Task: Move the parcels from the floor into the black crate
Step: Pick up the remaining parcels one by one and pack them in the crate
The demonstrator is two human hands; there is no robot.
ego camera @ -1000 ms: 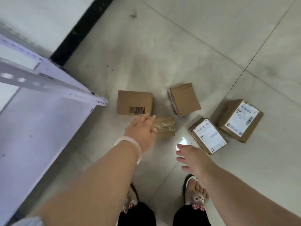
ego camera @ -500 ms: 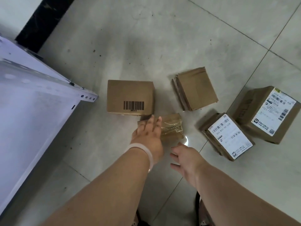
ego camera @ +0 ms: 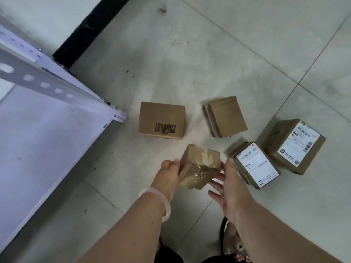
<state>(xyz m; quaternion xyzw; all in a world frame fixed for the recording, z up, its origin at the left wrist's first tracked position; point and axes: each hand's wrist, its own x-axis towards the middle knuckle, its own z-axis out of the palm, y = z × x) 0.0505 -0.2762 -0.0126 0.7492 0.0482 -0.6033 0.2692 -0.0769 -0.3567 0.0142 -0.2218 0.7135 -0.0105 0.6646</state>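
Lifted clear of the floor (ego camera: 190, 63) since half a second ago, when it lay flat under fingertips, the small parcel (ego camera: 199, 168) is now tilted in the air between both hands at the centre of the head view. It is a brown cardboard cube wrapped in glossy clear tape that catches the light, with no label on the faces in view. The left hand (ego camera: 169, 173), a pale bangle (ego camera: 157, 198) on its wrist, grasps the parcel's left side with the thumb over the upper edge. The right hand (ego camera: 229, 185) is spread, fingers straight, against the lower right edge. Four more parcels lie on the tiles around it. At 11 o'clock is the barcode box (ego camera: 161, 120), printed with a black barcode. At 1 o'clock is the plain box (ego camera: 226, 115). At 3 o'clock is the near labelled box (ego camera: 254, 165), and at 2 o'clock the far labelled box (ego camera: 292, 146). Both carry white shipping labels with barcodes, their print too blurred to read. A white metal rack (ego camera: 47, 111) stands at 9 o'clock.
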